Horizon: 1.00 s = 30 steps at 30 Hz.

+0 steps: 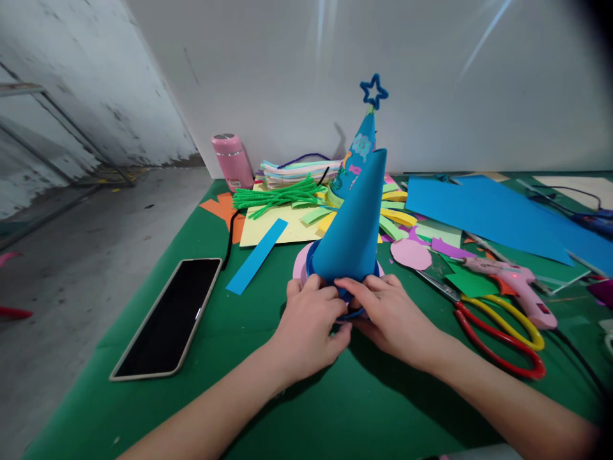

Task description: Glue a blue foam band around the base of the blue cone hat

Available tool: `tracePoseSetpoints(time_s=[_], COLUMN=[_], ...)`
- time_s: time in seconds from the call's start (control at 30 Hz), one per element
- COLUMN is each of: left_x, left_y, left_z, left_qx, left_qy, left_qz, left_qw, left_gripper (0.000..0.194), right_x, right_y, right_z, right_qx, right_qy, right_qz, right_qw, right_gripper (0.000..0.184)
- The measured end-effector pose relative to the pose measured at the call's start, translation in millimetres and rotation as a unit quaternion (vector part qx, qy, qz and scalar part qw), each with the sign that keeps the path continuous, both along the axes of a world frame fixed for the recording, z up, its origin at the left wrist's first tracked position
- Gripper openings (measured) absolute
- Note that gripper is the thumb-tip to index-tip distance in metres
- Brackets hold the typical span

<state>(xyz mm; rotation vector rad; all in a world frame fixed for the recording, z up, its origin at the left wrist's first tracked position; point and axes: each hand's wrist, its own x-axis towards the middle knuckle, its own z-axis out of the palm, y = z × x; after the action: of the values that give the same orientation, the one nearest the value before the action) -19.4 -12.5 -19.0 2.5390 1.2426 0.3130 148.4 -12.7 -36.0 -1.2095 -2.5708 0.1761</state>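
Observation:
A plain blue paper cone hat [352,223] stands upright in front of me on a pink paper piece [301,263], with a dark blue strip around its base. My left hand [313,319] grips the near left of the base, fingers curled over the rim. From the right, my right hand [395,313] pinches the same rim, its thumb and fingers close to the left hand's fingertips. Both palms hide much of the lower edge. Just behind stands a decorated blue cone hat [357,156], topped by a dark blue star [374,92] and fringed with yellow and green strips.
A phone [167,319] and a blue paper strip [257,255] lie to the left. Green pipe cleaners [278,195] and a pink bottle [232,161] are behind. Scissors [500,332], a pink glue gun [514,281] and blue paper sheets [483,214] lie right on the green table [306,421].

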Motion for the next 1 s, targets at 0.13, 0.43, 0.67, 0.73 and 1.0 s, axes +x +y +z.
tracePoseSetpoints(time_s=[0.13,0.43,0.67,0.73,1.0], left_x=[-0.3,-2.2,-2.5,-0.7,1.5], left_y=[2.5,4.8,6.4,6.7,8.8], left_z=[-1.6,-3.0,-6.1,-6.8,-8.3], left_qx=[0.001,-0.008,-0.004,-0.007,-0.011], left_qy=[-0.005,-0.001,0.003,0.002,0.005], left_qz=[-0.021,-0.025,0.008,0.004,0.008], left_qw=[1.000,1.000,1.000,1.000,1.000], left_gripper=[0.016,0.014,0.009,0.009,0.010], right_x=[-0.7,1.2,2.2,2.1,1.5], right_y=[-0.8,0.7,3.7,4.0,5.0], right_z=[2.2,-0.8,-0.4,0.2,2.1], right_qx=[-0.006,-0.009,-0.019,-0.018,-0.035], right_qy=[0.004,0.004,0.004,0.004,0.027], right_qz=[-0.002,0.005,0.001,-0.001,-0.003], right_qw=[1.000,1.000,1.000,1.000,0.999], right_gripper=[0.046,0.043,0.045,0.046,0.047])
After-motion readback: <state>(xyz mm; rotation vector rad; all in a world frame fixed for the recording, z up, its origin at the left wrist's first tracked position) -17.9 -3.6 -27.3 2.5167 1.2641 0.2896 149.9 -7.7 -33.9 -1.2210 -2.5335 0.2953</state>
